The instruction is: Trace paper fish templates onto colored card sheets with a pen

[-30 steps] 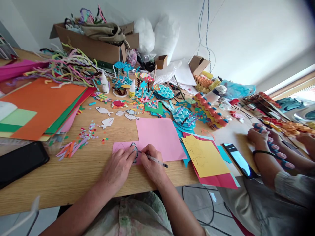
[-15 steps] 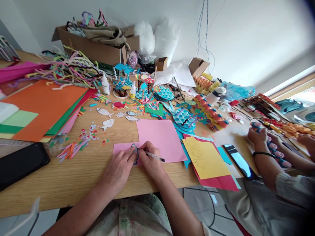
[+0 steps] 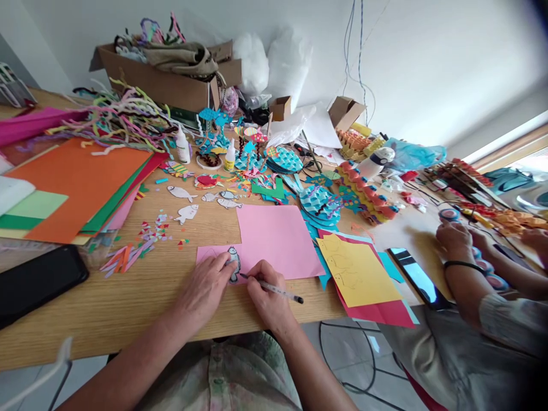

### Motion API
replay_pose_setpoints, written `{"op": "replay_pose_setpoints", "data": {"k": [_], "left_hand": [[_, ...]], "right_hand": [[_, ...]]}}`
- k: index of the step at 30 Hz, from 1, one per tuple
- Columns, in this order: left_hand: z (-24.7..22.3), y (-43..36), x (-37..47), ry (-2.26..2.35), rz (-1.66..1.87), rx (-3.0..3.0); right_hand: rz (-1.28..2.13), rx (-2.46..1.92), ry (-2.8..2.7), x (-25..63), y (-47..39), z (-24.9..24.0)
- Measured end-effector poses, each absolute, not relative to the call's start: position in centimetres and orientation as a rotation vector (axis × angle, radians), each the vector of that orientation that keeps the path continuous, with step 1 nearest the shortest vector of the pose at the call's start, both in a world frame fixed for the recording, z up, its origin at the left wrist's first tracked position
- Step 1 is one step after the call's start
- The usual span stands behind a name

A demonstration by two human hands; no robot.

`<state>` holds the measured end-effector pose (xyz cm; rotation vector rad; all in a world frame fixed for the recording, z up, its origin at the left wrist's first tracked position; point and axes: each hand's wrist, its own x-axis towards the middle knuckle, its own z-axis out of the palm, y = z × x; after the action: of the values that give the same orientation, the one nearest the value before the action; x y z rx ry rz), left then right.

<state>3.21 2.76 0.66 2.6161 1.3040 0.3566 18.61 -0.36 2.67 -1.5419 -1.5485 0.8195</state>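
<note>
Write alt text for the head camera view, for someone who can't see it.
A left hand steadies a small fish cutout on pink paper while the right hand holds a pen at its edge. Around them on the wooden table lie paper fish, coloured sheets, pipe cleaners and glue bottles; another person's hands work at right.

Desk (image 3: 141, 308), near edge: left hand (image 3: 204, 288) presses a fish cutout (image 3: 233, 264) onto the pink paper (image 3: 280, 241). Right hand (image 3: 269, 294) grips a pen (image 3: 278, 290), tip at the cutout's side. White paper fish (image 3: 186, 213) lie farther in. Yellow sheet (image 3: 357, 271) with pencilled outlines overhangs near edge, right of the pink. Black phone (image 3: 40, 285) toward the left end; orange sheet (image 3: 85, 177) beyond it. Cardboard box (image 3: 158, 83) along far edge, by the wall.
</note>
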Motion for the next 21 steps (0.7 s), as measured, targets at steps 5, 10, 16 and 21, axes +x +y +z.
{"op": "replay_pose_setpoints", "data": {"k": [5,10,16,21], "left_hand": [[0.79,3.01,3.09,1.259,0.379,2.572],[0.56,2.93,3.1,1.257,0.419,2.575],[0.44,2.92,3.01,1.259,0.41,2.581],[0.48,3.02,3.01,1.243,0.406,2.552]], "right_hand": [[0.829,-1.537,-1.61,18.12,-0.39,2.63],[0.819,-1.534,-1.622,18.0,-0.33,2.33],[0.811,-1.537,-1.625,17.9,-0.24,2.59],[0.831,-1.538,-1.631,17.97,-0.17,2.85]]}}
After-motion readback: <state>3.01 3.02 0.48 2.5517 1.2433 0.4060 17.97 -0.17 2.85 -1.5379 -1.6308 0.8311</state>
